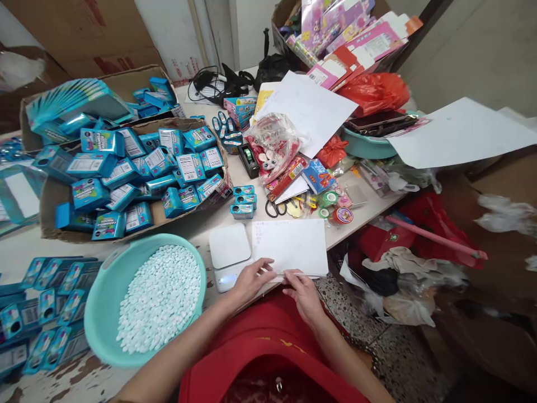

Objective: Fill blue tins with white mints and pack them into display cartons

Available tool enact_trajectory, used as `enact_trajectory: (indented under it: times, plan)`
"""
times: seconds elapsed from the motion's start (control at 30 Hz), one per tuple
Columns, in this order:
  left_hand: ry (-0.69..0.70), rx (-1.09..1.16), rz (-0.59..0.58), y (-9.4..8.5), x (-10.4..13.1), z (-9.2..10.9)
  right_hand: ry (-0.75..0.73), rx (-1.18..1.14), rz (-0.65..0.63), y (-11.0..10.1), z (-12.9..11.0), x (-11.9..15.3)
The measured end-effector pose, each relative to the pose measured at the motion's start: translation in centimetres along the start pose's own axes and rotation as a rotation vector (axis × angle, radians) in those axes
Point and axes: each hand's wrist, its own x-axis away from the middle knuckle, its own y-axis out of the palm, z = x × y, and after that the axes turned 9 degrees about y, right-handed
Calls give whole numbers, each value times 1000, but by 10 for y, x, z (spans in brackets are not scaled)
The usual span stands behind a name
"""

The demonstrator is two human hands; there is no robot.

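A stack of white paper sheets (293, 243) with small handwriting at its upper left lies at the table's front edge. My left hand (253, 281) rests at the lower left of the sheets, its fingers loosely bent and apart. At the lower edge, my right hand (305, 296) pinches the paper between thumb and fingers. Left of the sheets stands a white digital scale (230, 246) with a lit display. Beside it, a turquoise basin (96, 313) holds many small pale-blue pieces.
Cardboard boxes (168, 228) full of small blue packets stand at the back left. More blue packets (54, 308) stand in rows at the left. Three packets (243, 201), scissors (276, 209), a tape dispenser (249, 160) and tape rolls (343, 215) lie behind the paper. Bags (394, 291) fill the right side.
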Motion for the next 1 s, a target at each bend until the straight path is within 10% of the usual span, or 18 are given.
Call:
enact_trajectory:
  times: [0.17, 0.37, 0.67, 1.0]
  plan:
    - [56, -661, -5, -9, -73, 3, -136, -16, 157, -48, -3, -1]
    - [64, -848, -94, 1, -162, 23, -161, 64, 336, -84, 1, -22]
    - [126, -787, -349, -15, -143, 57, -506, 477, 569, -114, -61, -51]
    - [698, -814, -408, -63, -146, 217, -593, 628, -59, -96, -182, -73]
